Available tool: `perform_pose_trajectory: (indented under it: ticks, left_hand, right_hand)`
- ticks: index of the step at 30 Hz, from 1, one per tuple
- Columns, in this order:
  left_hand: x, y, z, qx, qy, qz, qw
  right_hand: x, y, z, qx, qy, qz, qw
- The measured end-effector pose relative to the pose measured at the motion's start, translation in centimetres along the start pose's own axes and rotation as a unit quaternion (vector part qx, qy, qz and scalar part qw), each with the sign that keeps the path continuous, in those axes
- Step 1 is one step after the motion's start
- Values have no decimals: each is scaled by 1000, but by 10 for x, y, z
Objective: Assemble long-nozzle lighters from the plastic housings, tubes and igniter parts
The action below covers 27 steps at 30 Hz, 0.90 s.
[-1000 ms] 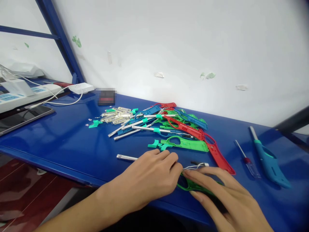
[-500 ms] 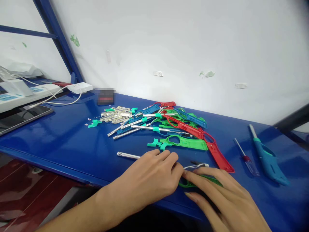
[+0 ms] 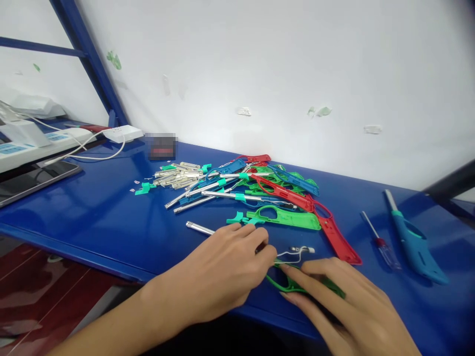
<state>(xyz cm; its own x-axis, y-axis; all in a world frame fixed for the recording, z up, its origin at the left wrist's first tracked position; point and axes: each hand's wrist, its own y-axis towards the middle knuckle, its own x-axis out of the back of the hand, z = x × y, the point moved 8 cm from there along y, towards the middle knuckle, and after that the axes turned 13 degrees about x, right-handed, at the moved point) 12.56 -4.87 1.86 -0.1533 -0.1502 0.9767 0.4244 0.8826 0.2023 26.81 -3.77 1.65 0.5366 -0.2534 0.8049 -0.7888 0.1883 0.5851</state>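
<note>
My left hand [image 3: 230,272] is closed over a silver metal lighter tube [image 3: 199,228], whose tip pokes out beyond my knuckles. From that hand's right side thin white wires [image 3: 297,254] curl to a small igniter piece [image 3: 302,249] on the table. My right hand [image 3: 349,301] grips a green lighter handle half [image 3: 284,283], with its trigger loop showing between the hands; the rest is covered by my fingers. Just behind, a light-green handle half [image 3: 289,218] lies near teal trigger pieces [image 3: 241,218].
A pile of metal tubes, several silvery inner parts [image 3: 181,177] and red handle halves [image 3: 337,237] lie behind. At right are a screwdriver [image 3: 384,249] and a blue lighter [image 3: 417,244]. A tablet [image 3: 37,183] and power strip stand left on the blue table [image 3: 92,222].
My left hand has shifted slightly left, and the tube's tip has moved up and right. The igniter piece and wires have moved left. More of the green loop shows between my hands.
</note>
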Motion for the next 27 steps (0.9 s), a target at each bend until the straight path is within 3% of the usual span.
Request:
perform_pose_trajectory:
  ticks: [15, 27]
  left_hand:
    - [8, -3, 10, 26, -142, -10, 989]
    - [10, -1, 8, 14, -140, -20, 990]
  right_hand:
    - [3, 7, 4, 25, 2, -6, 1000]
    - [3, 6, 4, 19, -3, -6, 1000]
